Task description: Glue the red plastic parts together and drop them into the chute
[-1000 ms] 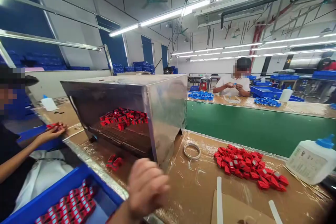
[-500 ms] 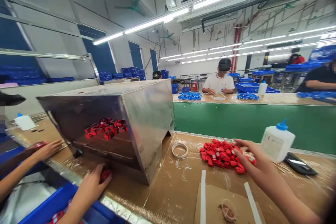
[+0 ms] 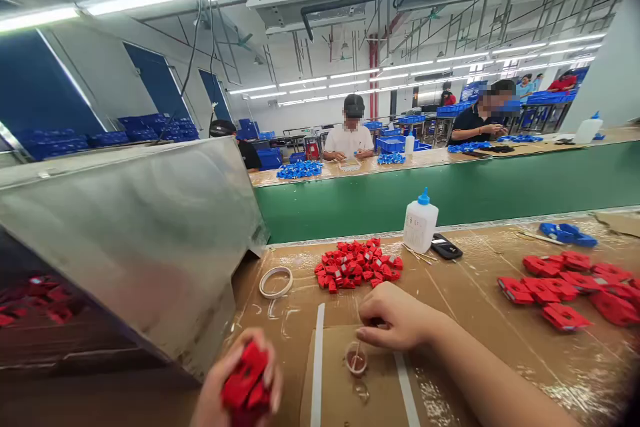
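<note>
My left hand [image 3: 213,383] is wrapped around a few red molded pieces [image 3: 246,373], slightly blurred, low in the view. Over a cardboard sheet [image 3: 330,387], my right hand [image 3: 395,317] pinches a thin stick [image 3: 357,350]. The stick's lower end dips into a small clear cup [image 3: 357,367] of reddish-brown contents. Just beyond the right hand lies a heap of small red pieces [image 3: 353,263]. White tape strips [image 3: 317,360] run along both sides of the sheet.
A metal box [image 3: 150,233] stands at left, with red pieces inside. A tape roll [image 3: 276,282], a white bottle [image 3: 421,223], and a black phone-like object [image 3: 446,246] lie farther back. Larger red pieces [image 3: 565,317] spread at right. Co-workers sit beyond the green partition [image 3: 340,203].
The view has turned right. My left hand has left the metal box's front and now holds red pieces. My right hand has come from the red heap to the cup, pinching a stick.
</note>
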A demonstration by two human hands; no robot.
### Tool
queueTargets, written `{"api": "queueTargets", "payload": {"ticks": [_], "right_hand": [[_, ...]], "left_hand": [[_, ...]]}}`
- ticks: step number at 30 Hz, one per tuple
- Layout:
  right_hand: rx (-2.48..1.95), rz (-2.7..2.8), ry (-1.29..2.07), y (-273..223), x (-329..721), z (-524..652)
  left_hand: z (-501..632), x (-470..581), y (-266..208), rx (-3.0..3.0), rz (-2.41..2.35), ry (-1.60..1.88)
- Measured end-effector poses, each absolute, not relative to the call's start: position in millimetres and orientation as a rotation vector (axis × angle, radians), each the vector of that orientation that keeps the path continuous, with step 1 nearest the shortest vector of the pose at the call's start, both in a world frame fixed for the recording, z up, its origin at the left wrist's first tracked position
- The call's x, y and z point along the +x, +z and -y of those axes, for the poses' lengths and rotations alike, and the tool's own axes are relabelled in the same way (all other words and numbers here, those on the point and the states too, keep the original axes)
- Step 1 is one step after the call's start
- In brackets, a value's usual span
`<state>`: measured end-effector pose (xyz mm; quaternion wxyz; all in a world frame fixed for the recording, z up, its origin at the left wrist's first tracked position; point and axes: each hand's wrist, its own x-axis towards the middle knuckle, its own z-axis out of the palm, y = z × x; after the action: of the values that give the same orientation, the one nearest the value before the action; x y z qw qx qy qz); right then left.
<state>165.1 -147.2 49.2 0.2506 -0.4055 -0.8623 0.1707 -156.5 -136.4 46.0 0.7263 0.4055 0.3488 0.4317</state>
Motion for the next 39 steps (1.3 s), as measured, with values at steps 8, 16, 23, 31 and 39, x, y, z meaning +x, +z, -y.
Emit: {"api": "queueTargets", "payload": {"ticks": [8,16,23,31,39], "right_hand": [[-1.085,2.368,0.548,45.0,154.8,148.5],[-1.014,2.237,0.654,34.0,149.6,146.2],[-0.963,1.858,0.744,32.1,156.5,142.9],[-1.214,1.317,0.503,28.6,163.7,134.0],[-1.306,1.400,0.397,30.4,161.8,129.9]], "left_hand": [[51.5,-17.3,59.2,0.857,-0.593,0.711],[51.5,-11.9,21.9,1.374,-0.598,0.713],[55.2,-15.7,18.3,1.831,-0.676,0.561],[60.2,-15.2,26.1,1.936,-0.678,0.424],[60.7,-15.5,24.9,1.987,-0.662,0.428]]}}
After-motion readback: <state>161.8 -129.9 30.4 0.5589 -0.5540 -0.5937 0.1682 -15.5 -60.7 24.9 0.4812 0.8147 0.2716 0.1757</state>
